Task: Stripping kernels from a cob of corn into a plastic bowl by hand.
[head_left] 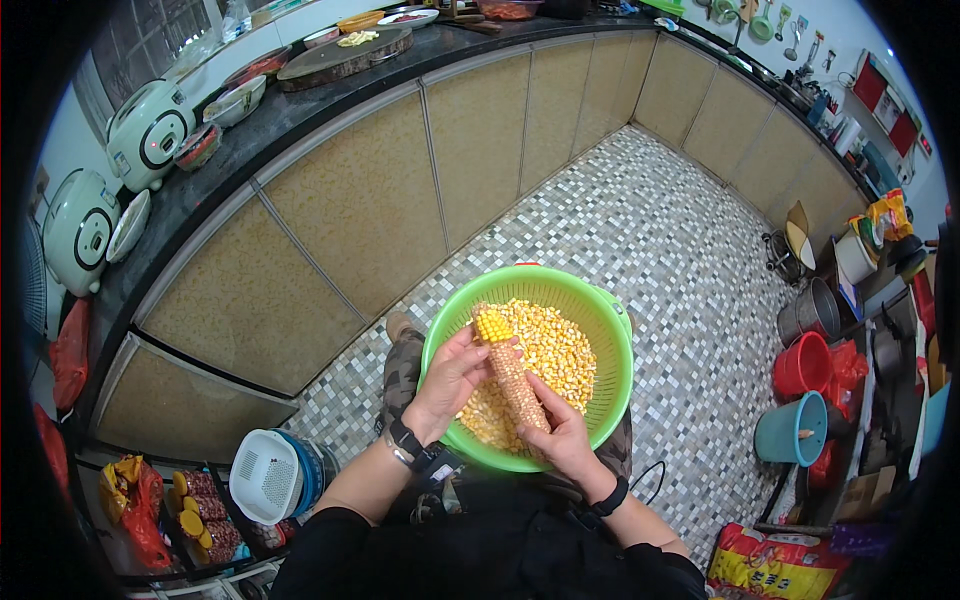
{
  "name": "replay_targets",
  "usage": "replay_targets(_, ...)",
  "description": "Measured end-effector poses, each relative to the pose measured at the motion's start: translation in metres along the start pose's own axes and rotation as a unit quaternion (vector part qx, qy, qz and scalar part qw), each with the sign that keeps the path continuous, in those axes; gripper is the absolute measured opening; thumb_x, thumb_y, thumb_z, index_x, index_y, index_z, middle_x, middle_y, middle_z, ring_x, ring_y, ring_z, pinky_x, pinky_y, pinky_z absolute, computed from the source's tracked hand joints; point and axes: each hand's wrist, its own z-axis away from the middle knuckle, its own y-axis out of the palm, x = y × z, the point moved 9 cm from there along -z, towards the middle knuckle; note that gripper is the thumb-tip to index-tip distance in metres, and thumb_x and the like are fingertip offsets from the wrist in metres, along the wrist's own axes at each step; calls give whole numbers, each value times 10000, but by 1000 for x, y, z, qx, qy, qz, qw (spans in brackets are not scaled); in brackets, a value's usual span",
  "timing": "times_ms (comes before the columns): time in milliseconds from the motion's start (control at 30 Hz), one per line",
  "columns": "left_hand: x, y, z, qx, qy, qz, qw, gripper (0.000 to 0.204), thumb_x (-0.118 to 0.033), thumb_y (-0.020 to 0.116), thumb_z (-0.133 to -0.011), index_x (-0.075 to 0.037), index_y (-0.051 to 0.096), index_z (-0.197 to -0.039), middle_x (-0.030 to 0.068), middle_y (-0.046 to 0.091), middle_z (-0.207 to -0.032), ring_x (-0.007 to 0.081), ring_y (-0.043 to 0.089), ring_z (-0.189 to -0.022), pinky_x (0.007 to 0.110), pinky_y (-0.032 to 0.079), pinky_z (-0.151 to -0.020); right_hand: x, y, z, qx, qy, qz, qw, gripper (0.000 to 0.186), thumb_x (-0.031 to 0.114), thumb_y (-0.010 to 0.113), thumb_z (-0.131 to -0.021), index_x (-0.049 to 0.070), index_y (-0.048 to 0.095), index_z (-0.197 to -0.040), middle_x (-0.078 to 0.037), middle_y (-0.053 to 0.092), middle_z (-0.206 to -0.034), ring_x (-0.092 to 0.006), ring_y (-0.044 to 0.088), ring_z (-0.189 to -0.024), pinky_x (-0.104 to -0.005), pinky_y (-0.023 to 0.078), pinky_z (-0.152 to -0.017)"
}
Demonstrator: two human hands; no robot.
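Observation:
Above a green plastic basket (617, 372) on my lap I hold a corn cob (512, 382), tilted with its far end to the left. Most of the cob is stripped bare; yellow kernels remain only at the far tip. My left hand (450, 378) is closed on the cob near those kernels, with the thumb and fingertips against it. My right hand (562, 432) grips the near, bare end, its lower fingers partly hidden behind the cob. Loose corn kernels (560, 352) cover the basket's bottom.
A dark counter (240, 140) curves along the left and back, bearing pale green rice cookers (150, 135) and a round chopping board (345, 62). White and blue baskets (266, 475) stand at lower left. Red (802, 362) and teal (792, 430) buckets line the right, beside a crowded shelf.

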Motion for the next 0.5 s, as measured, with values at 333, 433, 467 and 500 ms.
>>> replay_targets(333,9,-3,-1,22,-11,96,995,504,-328,536,-940,0,405,-1300,183,561,-1203,302,564,-1116,412,445,-984,-4,0,0,10,4,24,1000,741,-58,661,-765,-3,319,-1421,-105,403,-1406,-164,408,-1265,-300,321,-1054)
replay_targets(433,11,-8,-1,9,-17,72,997,501,-330,562,-928,1,423,-1278,174,567,-1193,287,568,-1109,405,446,-983,-3,2,0,15,0,21,1000,740,-57,662,-766,-3,320,-1420,-106,405,-1405,-167,406,-1266,-301,318,-1056)
replay_targets(467,11,-8,-1,7,-20,69,997,495,-320,572,-924,1,428,-1272,170,568,-1191,281,569,-1107,402,446,-984,-3,2,0,13,4,18,1000,740,-56,664,-765,-4,321,-1419,-107,405,-1405,-169,405,-1267,-301,317,-1057)
replay_targets(500,11,-8,-1,7,-20,69,997,495,-320,572,-924,1,428,-1272,170,568,-1191,281,569,-1107,402,446,-984,-3,1,0,11,8,16,1000,741,-54,666,-765,-5,321,-1419,-108,405,-1405,-170,403,-1268,-302,315,-1058)
